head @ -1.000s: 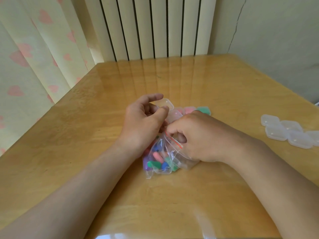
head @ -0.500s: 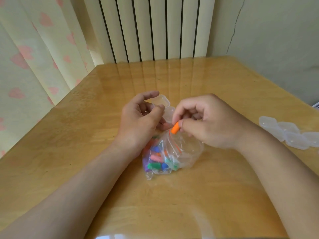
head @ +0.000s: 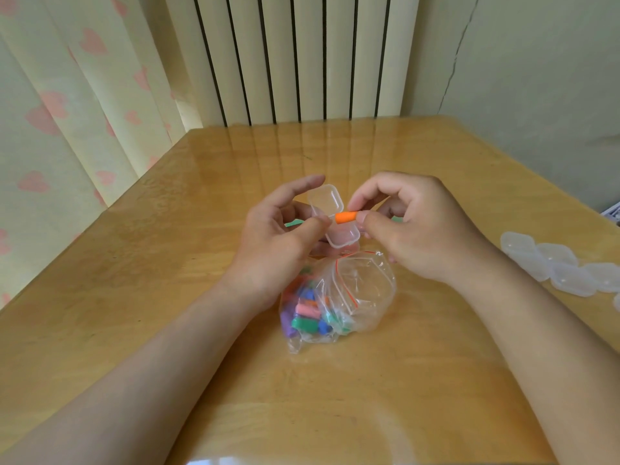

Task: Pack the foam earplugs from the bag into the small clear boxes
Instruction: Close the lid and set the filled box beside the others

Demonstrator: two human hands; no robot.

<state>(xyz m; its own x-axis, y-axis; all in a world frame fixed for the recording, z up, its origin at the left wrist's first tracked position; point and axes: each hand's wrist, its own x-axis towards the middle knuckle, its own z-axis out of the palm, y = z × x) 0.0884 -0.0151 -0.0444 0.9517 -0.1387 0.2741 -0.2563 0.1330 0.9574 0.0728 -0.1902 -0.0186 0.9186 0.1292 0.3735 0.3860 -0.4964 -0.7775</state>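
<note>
Your left hand (head: pixel 278 236) hung just above the desk (head: pixel 335 397), palm turned inward. Its thumb and curled fingers gripped the small clear box (head: pixel 344 237), while the forefinger stretched out above the hinged lid, which stood open toward the far edge. Your right hand (head: pixel 412 229) pinched an orange earplug (head: pixel 347 217) between thumb and forefinger. The plug lay sideways right over the box's hinge line, its free end close to your left thumb, and the other right fingers were curled in.

Both forearms came in from the near edge. The bag (head: pixel 362 290) lay on the desk between your wrists, just on the near side of the box. Its red-striped mouth gaped toward your right hand, and the remaining earplugs (head: pixel 307 313) were bunched in its lower left corner.

Open desk surface stretched from your hands to the far edge by the radiator (head: pixel 295 55). The left edge ran along the curtain (head: pixel 67 95). A cluster of spare clear boxes (head: pixel 563 266) sat by the right edge, well apart from your right wrist.
</note>
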